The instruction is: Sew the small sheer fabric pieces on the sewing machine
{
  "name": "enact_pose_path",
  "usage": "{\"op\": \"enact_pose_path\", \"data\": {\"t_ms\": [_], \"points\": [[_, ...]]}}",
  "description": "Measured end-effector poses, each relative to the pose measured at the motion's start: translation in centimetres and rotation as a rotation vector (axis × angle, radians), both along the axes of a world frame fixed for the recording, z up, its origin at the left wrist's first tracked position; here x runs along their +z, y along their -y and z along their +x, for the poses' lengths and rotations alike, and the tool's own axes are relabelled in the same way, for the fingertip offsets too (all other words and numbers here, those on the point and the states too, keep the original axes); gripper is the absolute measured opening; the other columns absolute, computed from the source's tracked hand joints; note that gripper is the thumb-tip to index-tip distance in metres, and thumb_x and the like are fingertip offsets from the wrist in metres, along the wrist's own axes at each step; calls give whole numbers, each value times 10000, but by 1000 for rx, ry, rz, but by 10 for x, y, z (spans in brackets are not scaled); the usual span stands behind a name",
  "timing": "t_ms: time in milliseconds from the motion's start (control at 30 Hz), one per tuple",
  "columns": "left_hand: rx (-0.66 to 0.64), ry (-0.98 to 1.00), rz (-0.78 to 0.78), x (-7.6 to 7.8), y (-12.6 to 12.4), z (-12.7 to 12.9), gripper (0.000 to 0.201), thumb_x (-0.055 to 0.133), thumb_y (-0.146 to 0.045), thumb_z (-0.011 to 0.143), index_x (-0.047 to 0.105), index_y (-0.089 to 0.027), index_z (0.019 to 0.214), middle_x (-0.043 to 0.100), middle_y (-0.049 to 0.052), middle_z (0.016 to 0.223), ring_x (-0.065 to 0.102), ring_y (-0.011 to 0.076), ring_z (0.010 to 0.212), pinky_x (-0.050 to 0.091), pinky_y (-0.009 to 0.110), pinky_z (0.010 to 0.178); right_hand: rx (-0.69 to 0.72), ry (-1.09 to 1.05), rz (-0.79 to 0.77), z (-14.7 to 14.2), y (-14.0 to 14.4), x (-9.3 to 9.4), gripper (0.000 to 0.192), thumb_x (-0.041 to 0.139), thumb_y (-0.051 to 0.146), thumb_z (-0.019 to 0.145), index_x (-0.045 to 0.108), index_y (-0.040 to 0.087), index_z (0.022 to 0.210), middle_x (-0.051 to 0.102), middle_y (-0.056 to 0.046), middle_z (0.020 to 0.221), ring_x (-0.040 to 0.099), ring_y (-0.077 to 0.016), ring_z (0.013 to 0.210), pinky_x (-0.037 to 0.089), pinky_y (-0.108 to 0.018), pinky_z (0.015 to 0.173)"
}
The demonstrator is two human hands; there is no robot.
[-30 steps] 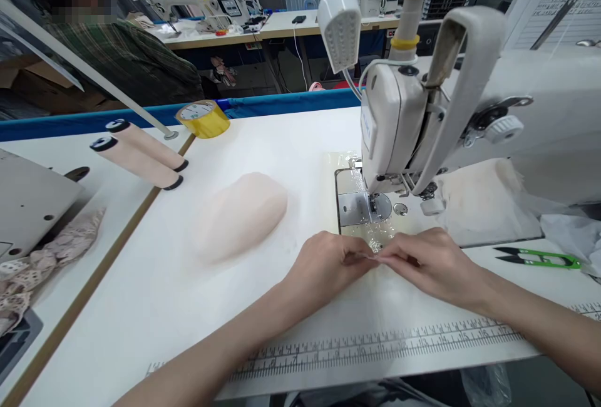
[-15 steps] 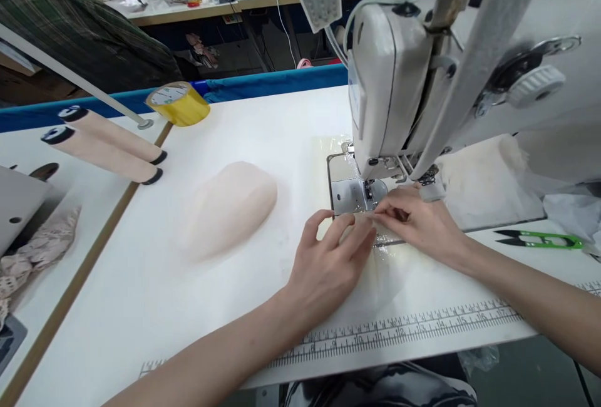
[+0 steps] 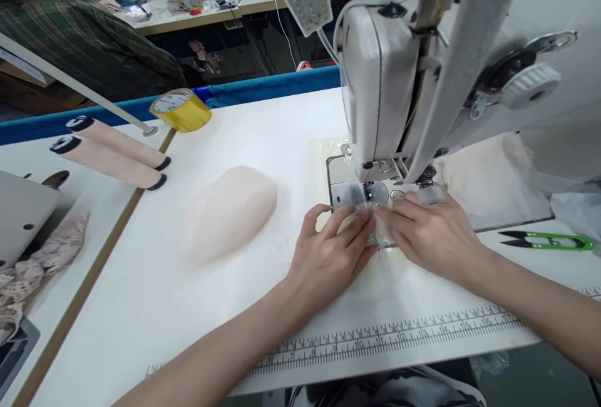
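A white sewing machine (image 3: 389, 75) stands on the white table (image 3: 263, 138), with its metal needle plate (image 3: 345, 194) just ahead of my fingers. My left hand (image 3: 328, 257) lies flat with fingers spread, pressing a thin translucent fabric piece (image 3: 382, 272) onto the table just in front of the plate. My right hand (image 3: 429, 235) pinches the front edge of that piece beside the presser foot (image 3: 367, 191). The fingertips of both hands nearly meet at the plate. The fabric is sheer and hard to make out.
A pale pink fabric bundle (image 3: 230, 210) lies to the left. Two thread cones (image 3: 110, 153) and a yellow tape roll (image 3: 181, 109) sit further left. Green thread snips (image 3: 547, 241) rest at the right. A printed ruler (image 3: 389, 335) runs along the front edge. Another person's back (image 3: 89, 50) is behind.
Both hands have slid forward from the table's middle to the needle plate, carrying the sheer piece with them. My left hand has flattened out. My head has moved closer to the machine.
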State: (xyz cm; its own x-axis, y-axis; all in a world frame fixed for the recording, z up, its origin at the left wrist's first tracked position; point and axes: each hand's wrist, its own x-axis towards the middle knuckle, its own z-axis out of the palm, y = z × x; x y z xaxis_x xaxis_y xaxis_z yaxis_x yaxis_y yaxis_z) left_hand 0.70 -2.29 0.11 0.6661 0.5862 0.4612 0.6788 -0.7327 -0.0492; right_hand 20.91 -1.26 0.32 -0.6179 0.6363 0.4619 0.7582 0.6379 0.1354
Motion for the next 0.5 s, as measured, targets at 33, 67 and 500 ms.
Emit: {"op": "enact_pose_path", "data": {"t_ms": [33, 67, 500], "points": [[6, -1, 2, -1, -1, 0, 252, 553, -282, 914, 634, -190, 1134, 687, 30, 1145, 569, 210, 1106, 340, 413, 934, -10, 32, 2, -1, 0, -1, 260, 506, 98, 853, 691, 134, 1032, 706, -17, 718, 596, -170, 697, 322, -342, 726], [11, -4, 4, -1, -1, 0, 260, 552, -296, 915, 633, -189, 1138, 686, 39, 1146, 561, 215, 1122, 339, 415, 934, -19, 58, 5, -1, 0, -3, 268, 505, 96, 850, 688, 127, 1044, 708, -22, 721, 599, -176, 712, 315, -344, 712], [40, 5, -18, -5, -9, 2, 271, 522, -333, 929, 638, -195, 1132, 678, 52, 1161, 529, 215, 1186, 314, 420, 969, -72, 133, 56, 0, -7, -6, 293, 475, 132, 881, 690, 134, 1080, 709, -41, 685, 590, -193, 748, 294, -346, 671]]}}
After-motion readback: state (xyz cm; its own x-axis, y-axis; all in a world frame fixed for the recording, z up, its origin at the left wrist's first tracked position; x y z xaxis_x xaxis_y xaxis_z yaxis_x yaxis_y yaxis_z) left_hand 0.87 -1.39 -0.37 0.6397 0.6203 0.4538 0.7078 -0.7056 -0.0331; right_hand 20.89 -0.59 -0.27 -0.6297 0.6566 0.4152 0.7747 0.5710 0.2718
